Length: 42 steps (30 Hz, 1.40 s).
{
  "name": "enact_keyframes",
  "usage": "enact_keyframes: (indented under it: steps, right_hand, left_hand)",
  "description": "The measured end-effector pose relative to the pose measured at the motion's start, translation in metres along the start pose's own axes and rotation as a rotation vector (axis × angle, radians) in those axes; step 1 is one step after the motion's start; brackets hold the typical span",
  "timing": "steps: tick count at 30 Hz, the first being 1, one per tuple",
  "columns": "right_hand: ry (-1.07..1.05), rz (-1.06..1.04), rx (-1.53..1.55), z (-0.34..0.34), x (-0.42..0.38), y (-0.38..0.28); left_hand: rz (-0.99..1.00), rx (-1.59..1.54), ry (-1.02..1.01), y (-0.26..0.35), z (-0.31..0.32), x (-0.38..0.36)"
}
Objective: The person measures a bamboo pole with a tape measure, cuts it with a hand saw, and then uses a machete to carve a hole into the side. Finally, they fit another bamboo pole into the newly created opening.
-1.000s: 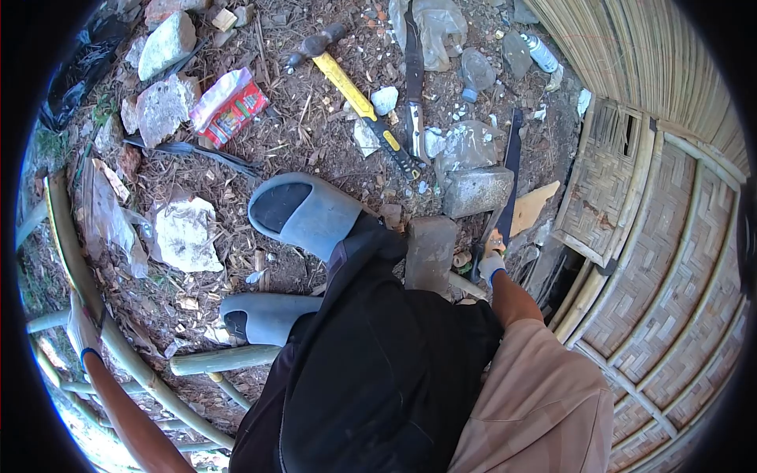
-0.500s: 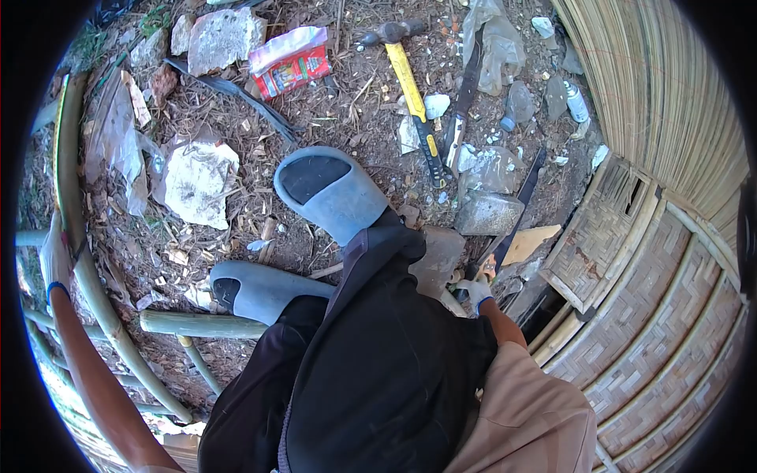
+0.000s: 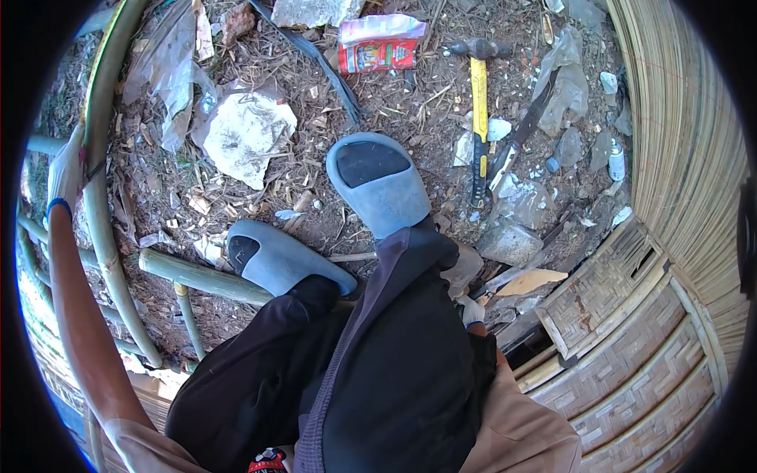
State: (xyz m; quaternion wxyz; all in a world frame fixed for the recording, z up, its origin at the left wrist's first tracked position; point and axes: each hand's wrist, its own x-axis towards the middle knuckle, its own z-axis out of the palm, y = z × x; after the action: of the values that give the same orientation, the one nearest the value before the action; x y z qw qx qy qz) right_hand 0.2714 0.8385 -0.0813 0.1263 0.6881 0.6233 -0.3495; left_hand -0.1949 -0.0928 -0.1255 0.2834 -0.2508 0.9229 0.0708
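while left hand grips bamboo pole, snack packet lies sealed.

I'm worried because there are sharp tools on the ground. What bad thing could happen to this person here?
The right hand reaches low beside a long dark blade and stones, mostly hidden by the knee, so a cut or pinch seems possible. The feet wear open slippers among rubble, near the hammer and a knife, so a stubbed or cut toe is possible. The left hand grips a bamboo pole; if it shifts, balance could go.
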Motion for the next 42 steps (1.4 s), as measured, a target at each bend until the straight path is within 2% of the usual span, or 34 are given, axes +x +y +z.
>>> enact_keyframes:
  steps: [1,3,5,6,7,9,11,16,18,20,23,25,28,30,31,32,33,35,36,38,42]
  right_hand:
    - [-0.085,-0.005,-0.115,-0.004,-0.004,-0.008]
    - [-0.059,0.092,-0.247,0.003,-0.014,-0.035]
    - [-0.019,0.049,-0.239,0.005,-0.014,-0.024]
    - [0.029,0.01,-0.219,0.004,-0.012,-0.016]
    - [0.037,-0.25,-0.291,0.0,-0.006,-0.006]
    - [0.056,-0.211,-0.331,-0.001,-0.012,-0.014]
    - [0.096,-0.169,-0.391,-0.002,-0.019,-0.027]
    - [0.283,-0.24,-0.601,-0.019,-0.043,-0.066]
    - [0.397,-0.311,-0.699,-0.03,-0.056,-0.086]
    - [0.533,-0.423,-0.793,-0.042,-0.07,-0.109]
    - [0.649,-0.68,-0.876,-0.046,-0.096,-0.159]
    - [0.601,-0.85,-0.884,-0.017,-0.13,-0.206]
    - [0.371,-1.101,-0.93,0.098,-0.233,-0.323]
    - [0.251,-1.365,-0.966,0.145,-0.245,-0.377]
    - [0.22,-1.4,-0.992,0.168,-0.249,-0.402]
    - [0.202,-1.433,-1.034,0.191,-0.258,-0.427]
    - [0.095,-1.428,-0.977,0.215,-0.272,-0.448]
    - [0.107,-1.449,-1.092,0.262,-0.285,-0.488]
    - [0.15,-1.394,-1.175,0.286,-0.299,-0.504]
    - [0.134,-1.45,-1.192,0.327,-0.293,-0.527]
    - [0.137,-1.351,-1.33,0.387,-0.313,-0.548]
  left_hand:
    - [-0.09,-0.039,-0.011,0.016,-0.004,-0.006]
    - [-0.2,-0.089,-0.012,0.034,-0.009,-0.014]
    - [-0.311,-0.181,-0.057,0.038,-0.011,-0.011]
    - [-0.288,-0.223,-0.04,0.044,-0.011,-0.019]
    - [-0.241,-0.27,-0.008,0.05,-0.009,-0.03]
    - [-0.159,-0.338,0.04,0.063,-0.009,-0.045]
    - [-0.215,-0.349,0.009,0.075,-0.017,-0.051]
    - [-0.15,-0.266,0.096,0.09,-0.018,-0.062]
    - [-0.097,-0.222,0.12,0.092,-0.02,-0.068]
    - [-0.143,-0.192,0.107,0.102,-0.023,-0.073]
    - [-0.159,-0.238,0.117,0.11,-0.022,-0.076]
    - [-0.202,-0.248,0.127,0.122,-0.033,-0.09]
    - [-0.219,-0.271,0.086,0.115,-0.026,-0.075]
    - [-0.228,-0.298,0.069,0.115,-0.031,-0.079]
    - [-0.225,-0.307,0.075,0.116,-0.032,-0.082]
    - [-0.24,-0.328,0.07,0.118,-0.036,-0.085]
    - [-0.249,-0.337,0.067,0.119,-0.034,-0.085]
    - [-0.269,-0.37,0.064,0.12,-0.039,-0.09]
    - [-0.246,-0.38,0.065,0.119,-0.036,-0.089]
    - [-0.278,-0.394,0.065,0.12,-0.04,-0.094]
    - [-0.324,-0.406,0.064,0.124,-0.039,-0.094]
